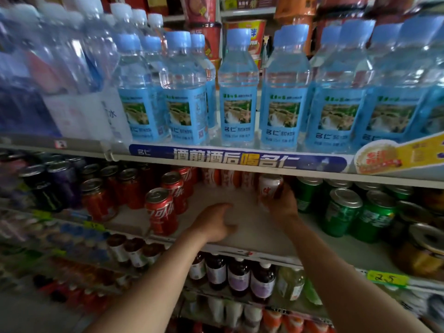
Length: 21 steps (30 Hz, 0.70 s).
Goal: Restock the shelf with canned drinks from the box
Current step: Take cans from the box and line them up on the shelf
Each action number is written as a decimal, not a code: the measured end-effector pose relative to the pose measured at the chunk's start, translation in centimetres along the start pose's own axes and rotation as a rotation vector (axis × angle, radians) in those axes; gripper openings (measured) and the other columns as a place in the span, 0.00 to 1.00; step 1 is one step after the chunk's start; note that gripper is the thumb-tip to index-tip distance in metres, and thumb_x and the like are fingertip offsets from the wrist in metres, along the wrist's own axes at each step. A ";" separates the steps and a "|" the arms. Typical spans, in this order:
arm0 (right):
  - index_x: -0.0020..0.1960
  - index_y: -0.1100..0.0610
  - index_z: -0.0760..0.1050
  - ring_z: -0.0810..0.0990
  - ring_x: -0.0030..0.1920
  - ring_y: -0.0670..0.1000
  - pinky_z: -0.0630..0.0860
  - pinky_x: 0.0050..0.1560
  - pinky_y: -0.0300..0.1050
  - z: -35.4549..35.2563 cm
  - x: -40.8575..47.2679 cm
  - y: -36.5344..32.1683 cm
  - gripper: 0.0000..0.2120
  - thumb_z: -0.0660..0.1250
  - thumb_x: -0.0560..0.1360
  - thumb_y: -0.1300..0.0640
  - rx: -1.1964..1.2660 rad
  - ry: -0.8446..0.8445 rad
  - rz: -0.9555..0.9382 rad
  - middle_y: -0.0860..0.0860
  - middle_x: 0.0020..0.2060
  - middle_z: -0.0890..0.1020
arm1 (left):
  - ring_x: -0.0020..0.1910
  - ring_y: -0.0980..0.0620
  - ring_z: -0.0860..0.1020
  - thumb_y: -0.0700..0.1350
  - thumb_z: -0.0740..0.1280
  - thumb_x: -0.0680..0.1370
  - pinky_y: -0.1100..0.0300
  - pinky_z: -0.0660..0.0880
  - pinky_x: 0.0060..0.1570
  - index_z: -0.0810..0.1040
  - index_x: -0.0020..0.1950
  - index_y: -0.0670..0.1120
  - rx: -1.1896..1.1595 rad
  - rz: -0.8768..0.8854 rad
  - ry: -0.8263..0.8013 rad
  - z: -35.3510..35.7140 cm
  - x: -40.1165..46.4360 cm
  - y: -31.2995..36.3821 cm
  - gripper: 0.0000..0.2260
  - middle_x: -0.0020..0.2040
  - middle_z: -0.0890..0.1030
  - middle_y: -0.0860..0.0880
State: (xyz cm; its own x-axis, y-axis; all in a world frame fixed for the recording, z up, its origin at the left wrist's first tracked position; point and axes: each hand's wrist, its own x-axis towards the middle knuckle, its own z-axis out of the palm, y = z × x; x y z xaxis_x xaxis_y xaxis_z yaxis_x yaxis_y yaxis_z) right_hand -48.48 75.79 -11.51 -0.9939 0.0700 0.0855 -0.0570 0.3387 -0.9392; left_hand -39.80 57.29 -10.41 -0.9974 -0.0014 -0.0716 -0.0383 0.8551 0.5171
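Canned drink, a white-and-red aluminium can (pixel 269 188), stands upright deep on the pale middle shelf (pixel 245 227), clasped from its right side by the right hand (pixel 282 205). The left hand (pixel 215 222) rests loosely curled and empty on the bare shelf, just right of a row of red cola cans (pixel 161 210). Green soda cans (pixel 341 212) stand near the right hand.
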 end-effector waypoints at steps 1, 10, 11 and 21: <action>0.69 0.59 0.68 0.79 0.56 0.55 0.73 0.52 0.44 -0.1 0.0 -0.1 0.28 0.74 0.72 0.60 -0.011 0.001 0.014 0.55 0.56 0.79 | 0.72 0.50 0.68 0.53 0.72 0.74 0.62 0.64 0.70 0.68 0.74 0.47 0.036 0.005 -0.028 -0.1 0.2 -0.2 0.31 0.73 0.70 0.48; 0.68 0.59 0.69 0.77 0.59 0.55 0.72 0.56 0.45 0.7 -2.1 1.9 0.31 0.76 0.69 0.58 -0.147 0.104 0.025 0.54 0.61 0.78 | 0.70 0.51 0.69 0.59 0.69 0.74 0.61 0.65 0.68 0.71 0.72 0.50 0.197 0.073 -0.064 -0.1 1.1 -1.0 0.29 0.73 0.70 0.52; 0.68 0.59 0.71 0.78 0.59 0.55 0.71 0.53 0.42 0.8 -2.2 1.7 0.29 0.75 0.70 0.59 -0.145 0.105 0.019 0.55 0.60 0.79 | 0.71 0.50 0.69 0.59 0.69 0.74 0.61 0.64 0.68 0.71 0.72 0.50 0.210 0.081 -0.063 -0.1 1.1 -1.0 0.29 0.73 0.70 0.52; 0.60 0.64 0.78 0.80 0.58 0.62 0.78 0.57 0.53 1.4 0.7 1.3 0.17 0.71 0.75 0.55 -0.201 0.181 0.170 0.62 0.56 0.82 | 0.71 0.50 0.68 0.59 0.70 0.74 0.60 0.64 0.69 0.71 0.72 0.50 0.208 0.076 -0.070 -0.2 0.8 -0.9 0.29 0.73 0.69 0.51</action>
State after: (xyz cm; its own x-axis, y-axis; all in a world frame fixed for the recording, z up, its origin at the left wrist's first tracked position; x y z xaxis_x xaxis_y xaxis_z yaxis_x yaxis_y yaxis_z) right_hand -49.35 74.98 -13.15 -0.9536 0.3011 0.0075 0.1463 0.4849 -0.8623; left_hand -40.58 56.39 -10.80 -0.9901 0.0965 -0.1015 0.0571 0.9398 0.3369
